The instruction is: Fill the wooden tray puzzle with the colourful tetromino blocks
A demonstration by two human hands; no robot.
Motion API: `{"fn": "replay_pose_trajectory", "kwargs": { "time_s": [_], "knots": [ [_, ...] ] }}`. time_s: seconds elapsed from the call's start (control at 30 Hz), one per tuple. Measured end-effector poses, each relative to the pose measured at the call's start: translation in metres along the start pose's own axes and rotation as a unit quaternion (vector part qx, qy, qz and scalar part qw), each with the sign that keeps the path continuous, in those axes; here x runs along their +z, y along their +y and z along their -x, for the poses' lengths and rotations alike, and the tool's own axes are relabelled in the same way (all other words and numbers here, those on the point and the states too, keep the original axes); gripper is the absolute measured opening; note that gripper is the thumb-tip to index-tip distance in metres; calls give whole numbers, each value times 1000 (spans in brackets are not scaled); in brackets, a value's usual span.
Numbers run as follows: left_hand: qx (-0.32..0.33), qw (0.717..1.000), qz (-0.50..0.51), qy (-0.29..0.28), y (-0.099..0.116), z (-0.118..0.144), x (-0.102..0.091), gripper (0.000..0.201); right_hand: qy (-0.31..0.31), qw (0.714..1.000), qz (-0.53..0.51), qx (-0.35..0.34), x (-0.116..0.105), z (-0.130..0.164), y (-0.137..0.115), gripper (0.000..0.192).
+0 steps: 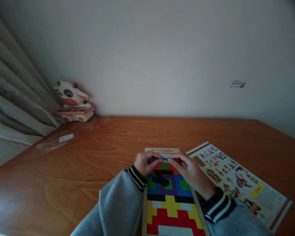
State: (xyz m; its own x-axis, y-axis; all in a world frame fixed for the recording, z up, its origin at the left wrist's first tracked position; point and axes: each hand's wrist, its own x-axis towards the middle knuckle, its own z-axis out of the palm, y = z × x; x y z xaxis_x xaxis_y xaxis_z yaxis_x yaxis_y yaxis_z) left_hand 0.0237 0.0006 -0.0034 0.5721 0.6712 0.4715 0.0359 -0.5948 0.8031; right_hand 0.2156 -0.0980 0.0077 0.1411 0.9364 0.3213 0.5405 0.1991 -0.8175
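Broad reddish-brown wooden table (118, 141) with visible grain ran up to pale wall. Wooden puzzle tray filled with coloured block pieces (173, 205) lay at near edge, centre. Printed pattern sheet with many small coloured figures (238, 180) lay flat just right of tray — angled away. Clear plastic sleeve with white label (64, 139) lay at far left. White-and-red cow-shaped toy with flat keyboard (72, 101) stood in back left corner — beside curtain.

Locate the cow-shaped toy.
In the head view, the white-and-red cow-shaped toy sits at the far left corner of the brown wooden table, against the wall beside the beige curtain, far from both hands.
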Motion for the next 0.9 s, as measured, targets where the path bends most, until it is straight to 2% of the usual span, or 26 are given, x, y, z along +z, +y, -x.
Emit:
{"fn": "replay_pose_trajectory", "kwargs": {
  "time_s": [0.07, 0.13, 0.2, 0.23, 0.37, 0.57, 0.9],
  "knots": [
    [-3, 1000, -4, 11, -1, -1, 1, 23, 14, 1000, -4, 6, -5, -4, 5, 28],
    [1, 999, -33, 26, -1, -2, 1, 29, 59, 998, -17, 31, -11, -9, 15, 31],
    [16, 996, -78, 37, 0, -3, -1, 24, 105, 993, -19, 51, -17, -15, 27, 34],
    [29, 994, -96, 36, 0, -4, -2, 18, 109, 992, -7, 59, -20, -17, 32, 35],
    [71, 991, -113, 30, 1, -4, -6, 12, 75, 994, 37, 65, -22, -21, 44, 35],
    [78, 990, -117, 16, 1, -4, -5, 13, 39, 990, 131, 18, -18, -22, 48, 34],
    [86, 986, -140, -6, 1, -5, -5, 15, 40, 990, 133, 22, -19, -23, 49, 37]
  ]
}}
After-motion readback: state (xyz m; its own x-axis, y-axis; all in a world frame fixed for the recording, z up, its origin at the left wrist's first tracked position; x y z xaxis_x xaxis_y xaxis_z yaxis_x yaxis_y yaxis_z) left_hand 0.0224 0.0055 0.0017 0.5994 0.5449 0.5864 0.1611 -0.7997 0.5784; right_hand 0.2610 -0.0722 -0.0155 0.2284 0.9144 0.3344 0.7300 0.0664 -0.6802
